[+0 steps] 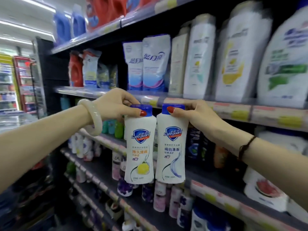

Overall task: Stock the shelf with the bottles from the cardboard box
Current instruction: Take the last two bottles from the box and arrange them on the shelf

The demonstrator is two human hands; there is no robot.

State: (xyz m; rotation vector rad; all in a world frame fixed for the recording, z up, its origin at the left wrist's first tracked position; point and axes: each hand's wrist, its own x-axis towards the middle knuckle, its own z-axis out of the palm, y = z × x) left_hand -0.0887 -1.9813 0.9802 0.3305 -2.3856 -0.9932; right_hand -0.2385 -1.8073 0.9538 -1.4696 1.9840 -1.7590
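Note:
Two white Safeguard bottles with blue caps hang side by side in front of the shelves. My left hand (116, 104) pinches the cap of the lemon-label bottle (140, 147). My right hand (195, 114) grips the cap and shoulder of the blue-swirl bottle (171, 147). Both bottles are upright, almost touching, and held in the air level with the dark shelf (208, 179) behind them. The cardboard box is out of view.
The shelf above (233, 112) carries big white shampoo bottles (236, 52) and refill pouches (148, 64). Lower shelves hold several small bottles (160, 195). Detergent jugs (70, 25) stand on the top shelf. Drink coolers (10, 84) line the far left.

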